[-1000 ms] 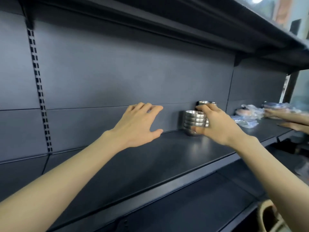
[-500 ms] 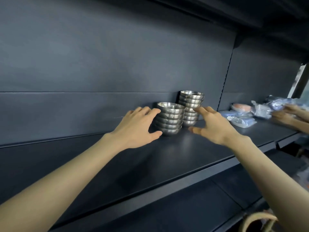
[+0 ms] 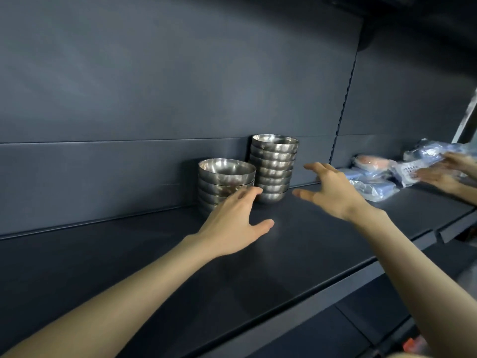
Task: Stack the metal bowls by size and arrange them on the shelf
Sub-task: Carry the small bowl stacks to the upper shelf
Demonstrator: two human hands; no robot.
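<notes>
Two stacks of metal bowls stand at the back of the dark shelf (image 3: 296,244). The wider, lower stack (image 3: 225,178) is on the left. The narrower, taller stack (image 3: 274,166) stands just right of it, against the back panel. My left hand (image 3: 236,222) reaches in front of the wider stack, fingers straight, hiding its lower bowls; whether it touches them I cannot tell. My right hand (image 3: 331,191) hovers spread to the right of the taller stack, apart from it and holding nothing.
Plastic-wrapped packages (image 3: 374,179) lie on the shelf to the right. Another person's hands (image 3: 438,174) handle them at the far right edge. A perforated upright strip (image 3: 346,99) divides the back panel. A lower shelf (image 3: 335,329) runs beneath.
My right hand let go of the bowl stack and drew off to the right, opening. My left hand moved in front of the wider stack. The view shifted, bringing both stacks into sight.
</notes>
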